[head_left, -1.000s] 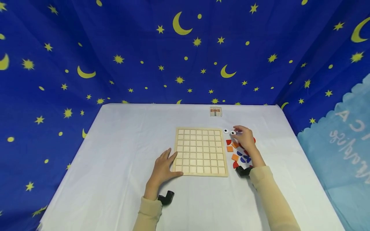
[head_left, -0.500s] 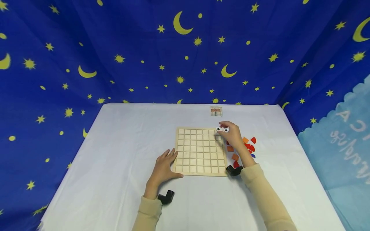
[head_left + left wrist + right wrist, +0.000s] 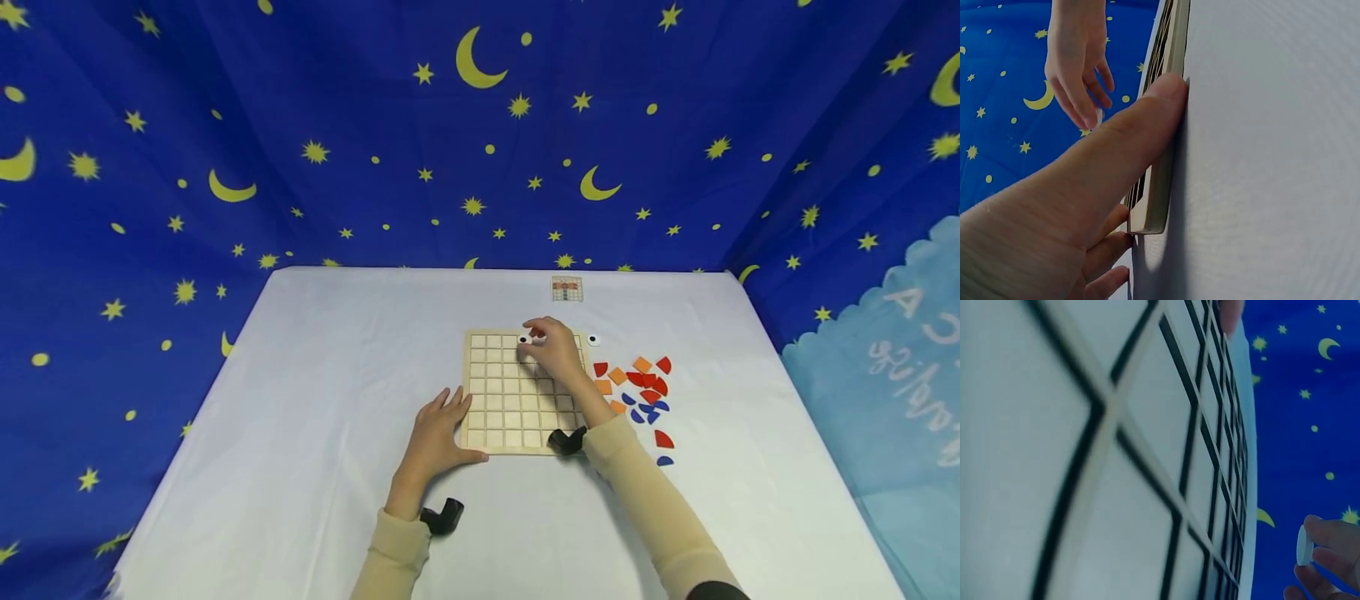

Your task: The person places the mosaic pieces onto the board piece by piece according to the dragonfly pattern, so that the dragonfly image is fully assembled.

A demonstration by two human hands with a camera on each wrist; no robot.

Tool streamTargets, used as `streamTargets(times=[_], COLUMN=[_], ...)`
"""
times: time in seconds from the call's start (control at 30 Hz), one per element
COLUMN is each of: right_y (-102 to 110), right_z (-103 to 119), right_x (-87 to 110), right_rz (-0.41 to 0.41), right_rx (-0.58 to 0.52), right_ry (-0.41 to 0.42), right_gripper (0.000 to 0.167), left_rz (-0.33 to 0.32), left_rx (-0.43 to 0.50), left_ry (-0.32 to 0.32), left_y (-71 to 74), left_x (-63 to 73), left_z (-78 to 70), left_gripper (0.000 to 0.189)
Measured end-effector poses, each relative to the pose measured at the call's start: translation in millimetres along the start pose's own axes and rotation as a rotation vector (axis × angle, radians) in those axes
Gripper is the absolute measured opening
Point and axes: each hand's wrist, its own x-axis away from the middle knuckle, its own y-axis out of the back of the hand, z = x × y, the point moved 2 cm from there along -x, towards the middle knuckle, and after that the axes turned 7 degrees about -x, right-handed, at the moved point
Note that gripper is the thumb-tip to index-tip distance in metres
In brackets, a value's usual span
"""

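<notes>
My right hand (image 3: 557, 352) pinches a small white eye disc with a black dot (image 3: 524, 339) above the top rows of the wooden grid board (image 3: 493, 402). In the right wrist view the thin disc (image 3: 1301, 545) stands edge-on between thumb and fingers. My left hand (image 3: 433, 435) rests at the board's lower left corner, with spread fingers along the left edge and the thumb (image 3: 1163, 90) against the front edge. Another white eye disc (image 3: 594, 340) lies by the board's upper right corner. The visible board cells hold no pieces.
Right of the board lie several red quarter-circles (image 3: 663, 439), orange squares (image 3: 642, 365) and blue half-circles (image 3: 665, 460). A small patterned picture card (image 3: 567, 289) lies near the table's far edge. A blue starry curtain stands behind the white table (image 3: 360, 350).
My right hand has moved left from the loose pieces to over the board's top rows, carrying one eye disc. My left hand stays at the board's corner.
</notes>
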Motion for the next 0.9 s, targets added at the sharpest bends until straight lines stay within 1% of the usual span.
streamTargets(times=[0.1, 0.3, 0.4, 0.5, 0.67, 0.77, 0.9], right_y=[-8.8, -18.6, -20.6, -23.3, -26.7, -28.3, -30.2], right_z=[0.3, -3.2, -5.2, -5.9, -7.1, -8.4, -8.4], right_x=[-2.9, -5.3, -4.0, -2.8, -0.8, -0.9, -2.5], right_rz=[0.005, 0.027, 0.044, 0.069, 0.098, 0.094, 0.102], right_rx=[0.025, 0.078, 0.077, 0.068, 0.098, 0.131, 0.158], right_ry=[0.015, -0.018, -0.042, -0.048, -0.005, 0.018, 0.03], right_gripper=[0.037, 0.037, 0.036, 0.036, 0.034, 0.033, 0.035], left_rz=[0.007, 0.008, 0.012, 0.004, -0.003, -0.01, -0.014], left_rx=[-0.004, -0.009, 0.004, 0.005, -0.001, 0.003, 0.007], left_ry=[0.001, 0.0, 0.004, 0.001, -0.008, -0.017, -0.019], left_y=[0.6, 0.6, 0.2, 0.3, -0.1, 0.5, 1.5], left_x=[-0.3, -1.1, -0.9, -0.2, 1.3, 2.2, 2.8], left_z=[-0.8, -1.1, -1.1, -0.9, -1.2, -1.7, -1.4], left_gripper=[0.102, 0.102, 0.102, 0.102, 0.102, 0.101, 0.101])
